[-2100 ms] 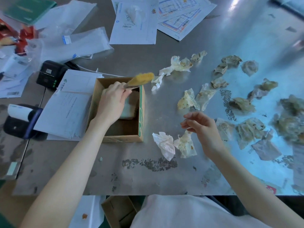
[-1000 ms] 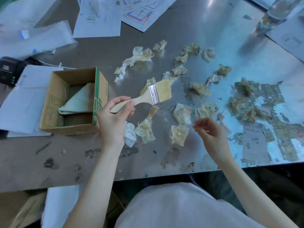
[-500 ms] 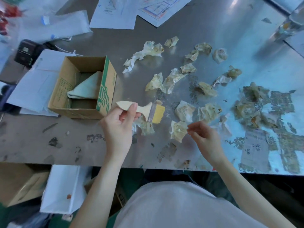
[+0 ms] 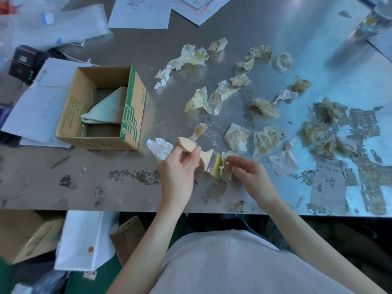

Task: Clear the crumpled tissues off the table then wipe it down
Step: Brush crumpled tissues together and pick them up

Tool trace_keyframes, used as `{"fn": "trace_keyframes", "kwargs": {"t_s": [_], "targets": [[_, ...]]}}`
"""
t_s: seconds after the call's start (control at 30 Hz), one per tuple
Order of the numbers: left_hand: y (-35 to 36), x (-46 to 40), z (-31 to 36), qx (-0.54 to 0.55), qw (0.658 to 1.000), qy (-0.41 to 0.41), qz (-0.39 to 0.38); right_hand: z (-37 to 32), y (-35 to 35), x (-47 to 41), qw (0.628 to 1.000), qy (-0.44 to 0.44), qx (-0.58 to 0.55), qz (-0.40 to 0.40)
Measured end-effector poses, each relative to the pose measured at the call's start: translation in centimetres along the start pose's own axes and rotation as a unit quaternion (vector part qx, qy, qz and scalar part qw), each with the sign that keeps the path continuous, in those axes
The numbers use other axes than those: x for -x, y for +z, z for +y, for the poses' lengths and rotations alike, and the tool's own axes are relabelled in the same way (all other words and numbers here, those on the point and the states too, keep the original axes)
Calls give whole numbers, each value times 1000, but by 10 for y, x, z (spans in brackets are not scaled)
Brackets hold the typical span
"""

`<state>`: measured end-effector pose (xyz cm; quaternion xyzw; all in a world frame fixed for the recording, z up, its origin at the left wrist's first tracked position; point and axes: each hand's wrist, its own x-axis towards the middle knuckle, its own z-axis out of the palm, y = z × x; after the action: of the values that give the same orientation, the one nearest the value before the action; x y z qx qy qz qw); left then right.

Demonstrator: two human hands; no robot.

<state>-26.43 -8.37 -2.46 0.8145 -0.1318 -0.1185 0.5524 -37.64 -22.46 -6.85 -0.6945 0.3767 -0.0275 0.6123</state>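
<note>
1. Now left hand (image 4: 180,166) pinches brush (image 4: 203,154) by its handle, bristles pointing right.
2. Right hand (image 4: 247,170), fingers loosely curled, touches tissue (image 4: 226,166) at the bristle tip; a pinch can't be told.
3. Other tissues (image 4: 236,136) lie beyond on table (image 4: 127,187); box (image 4: 131,109) sits left.

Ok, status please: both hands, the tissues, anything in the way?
Left hand holds brush. Right hand pinches one tissue at the bristles. Many tissues remain on table. Nothing blocking.
</note>
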Motion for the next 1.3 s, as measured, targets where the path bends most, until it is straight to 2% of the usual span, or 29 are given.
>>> {"fn": "trace_keyframes", "kwargs": {"t_s": [0.23, 0.5, 0.87, 1.07, 1.17, 1.3], "targets": [[-12, -1, 12, 96, 995, -26, -13, -17, 3, 4, 999, -35, 14, -24], [-56, -16, 27, 162, 985, 27, 52, -75, 29, -9, 985, -158, 54, -44], [-67, -16, -12, 103, 992, -16, 78, -56, 69, -21, 977, -127, 156, -74], [-85, -26, -9, 95, 984, 53, 140, -46, 69, -23, 975, -121, 173, -74], [-84, -35, -9, 62, 988, 82, 113, -44, 70, -23, 977, -118, 167, -66], [-72, -39, -15, -48, 986, 144, 67, -44, 71, -22, 982, -107, 147, -51]]}}
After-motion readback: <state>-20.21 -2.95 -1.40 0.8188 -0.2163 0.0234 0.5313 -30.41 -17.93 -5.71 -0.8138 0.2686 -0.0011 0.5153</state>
